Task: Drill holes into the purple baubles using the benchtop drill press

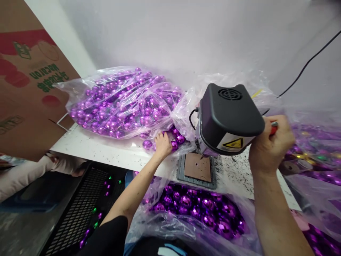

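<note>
My left hand [162, 144] reaches into the mouth of a clear plastic bag [122, 103] full of shiny purple faceted balls and closes over loose balls [176, 137] spilling out of it. My right hand [270, 142] grips the red-tipped lever [274, 126] at the right side of a black-hooded bench machine [227, 117] with a yellow warning label. Under the machine's head lies a brown pad in a grey frame [197, 168].
A second open bag of purple balls [202, 209] sits below the white speckled table's [106, 149] front edge. More bagged balls lie at the right [317, 160]. A cardboard box [26, 89] stands at left, a black mesh crate [80, 209] below, a cable [306, 65] on the wall.
</note>
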`<state>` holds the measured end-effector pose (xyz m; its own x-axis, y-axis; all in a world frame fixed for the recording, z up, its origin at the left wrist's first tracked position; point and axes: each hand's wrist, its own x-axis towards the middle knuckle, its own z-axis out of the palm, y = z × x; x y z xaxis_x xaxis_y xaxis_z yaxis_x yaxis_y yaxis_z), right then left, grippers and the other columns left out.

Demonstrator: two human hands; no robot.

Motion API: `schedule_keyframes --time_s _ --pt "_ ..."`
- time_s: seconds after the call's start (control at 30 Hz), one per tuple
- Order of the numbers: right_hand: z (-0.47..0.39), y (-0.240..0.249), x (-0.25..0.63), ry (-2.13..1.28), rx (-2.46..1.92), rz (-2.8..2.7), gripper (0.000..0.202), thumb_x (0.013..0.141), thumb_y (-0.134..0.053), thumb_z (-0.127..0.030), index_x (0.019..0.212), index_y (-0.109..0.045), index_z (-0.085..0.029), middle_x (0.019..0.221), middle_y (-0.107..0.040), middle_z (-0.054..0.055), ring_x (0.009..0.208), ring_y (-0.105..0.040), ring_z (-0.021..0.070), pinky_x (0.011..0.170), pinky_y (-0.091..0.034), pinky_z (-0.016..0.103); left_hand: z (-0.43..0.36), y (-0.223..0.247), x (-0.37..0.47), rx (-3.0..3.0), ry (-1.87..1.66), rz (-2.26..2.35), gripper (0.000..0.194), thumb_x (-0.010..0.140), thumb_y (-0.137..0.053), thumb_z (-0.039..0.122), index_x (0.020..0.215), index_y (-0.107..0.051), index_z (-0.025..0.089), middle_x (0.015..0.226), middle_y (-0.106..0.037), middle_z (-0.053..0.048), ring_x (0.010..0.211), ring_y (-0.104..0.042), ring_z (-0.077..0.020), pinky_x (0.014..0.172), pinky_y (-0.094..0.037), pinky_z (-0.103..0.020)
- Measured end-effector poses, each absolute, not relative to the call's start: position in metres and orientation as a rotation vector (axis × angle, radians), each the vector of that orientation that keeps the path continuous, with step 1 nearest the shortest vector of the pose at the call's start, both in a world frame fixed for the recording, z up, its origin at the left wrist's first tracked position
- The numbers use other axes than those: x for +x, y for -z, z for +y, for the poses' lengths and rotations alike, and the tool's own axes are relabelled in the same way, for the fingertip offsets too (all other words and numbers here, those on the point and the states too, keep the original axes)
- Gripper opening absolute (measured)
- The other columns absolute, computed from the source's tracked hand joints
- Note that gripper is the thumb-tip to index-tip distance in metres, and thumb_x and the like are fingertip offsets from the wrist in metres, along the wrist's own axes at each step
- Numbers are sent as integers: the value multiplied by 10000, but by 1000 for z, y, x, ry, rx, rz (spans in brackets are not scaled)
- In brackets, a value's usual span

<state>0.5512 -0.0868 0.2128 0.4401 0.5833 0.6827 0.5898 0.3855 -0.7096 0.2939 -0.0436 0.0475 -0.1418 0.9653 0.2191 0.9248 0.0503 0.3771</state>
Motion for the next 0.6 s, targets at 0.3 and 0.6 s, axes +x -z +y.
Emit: schedule_keyframes --time_s 0.3,0.6 --pt "-85 -208 554 -19 -1264 -1208 420 850 -520 -581 691 -486 -194 528 -385 -53 526 -322 67 545 -258 247 -60 -52 285 2104 -766 2433 577 922 -474 197 1490 -470 95 1512 -505 -250 1395 -470 -401 1142 -351 -617" --pt "-84 -211 553 -52 -1273 -1204 393 841 -522 -559 706 -512 -190 527 -391 -50 538 -334 70 554 -261 259 -17 -59 278 1956 -657 2321 596 887 -465 128 1479 -448 62 1339 -626 -262 1260 -612 -384 1044 -476 -513"
